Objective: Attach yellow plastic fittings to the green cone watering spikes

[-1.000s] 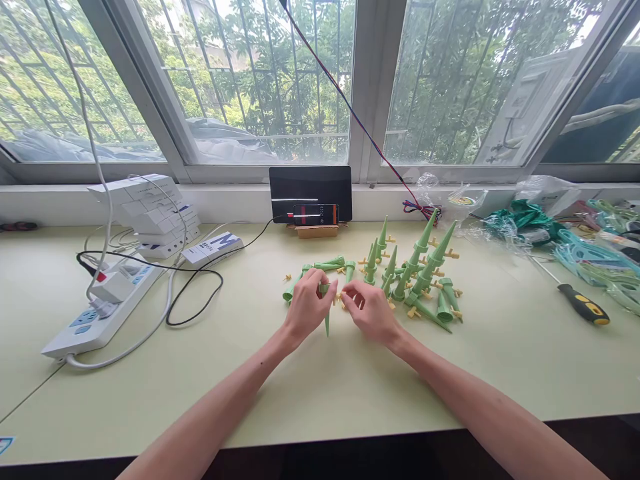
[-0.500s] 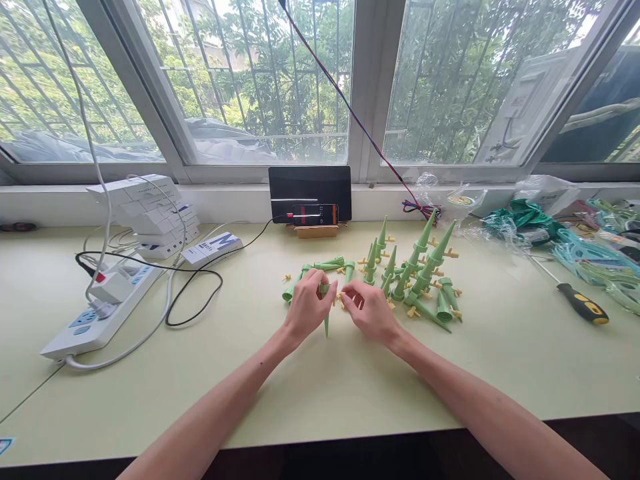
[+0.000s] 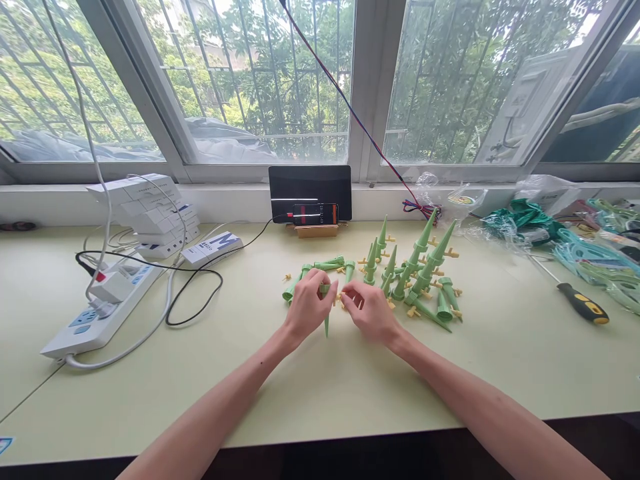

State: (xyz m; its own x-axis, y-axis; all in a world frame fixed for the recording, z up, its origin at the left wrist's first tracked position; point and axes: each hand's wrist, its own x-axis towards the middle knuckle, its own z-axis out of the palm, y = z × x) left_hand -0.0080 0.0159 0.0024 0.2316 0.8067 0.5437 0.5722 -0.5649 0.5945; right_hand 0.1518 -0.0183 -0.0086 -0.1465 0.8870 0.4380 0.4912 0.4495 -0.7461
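My left hand (image 3: 311, 298) is closed around a green plastic watering spike (image 3: 327, 325), its point turned down toward the table. A small yellow valve (image 3: 339, 299) sits at the side of that spike, between my two hands. Right beside it, my right hand (image 3: 367, 308) pinches at the valve with thumb and forefinger; the fingers hide part of it. To the right, several green spikes (image 3: 434, 267) with yellow valves stand stacked or lie about. More loose green spikes (image 3: 329, 264) lie behind my left hand, near a single small yellow piece (image 3: 287, 277).
A tablet (image 3: 310, 183) and a phone (image 3: 315, 215) lean on a stand at the back. On the left are a power strip (image 3: 100, 327), cables and white boxes (image 3: 155, 213). A screwdriver (image 3: 583, 303) and plastic-wrapped items (image 3: 530, 223) lie at the right.
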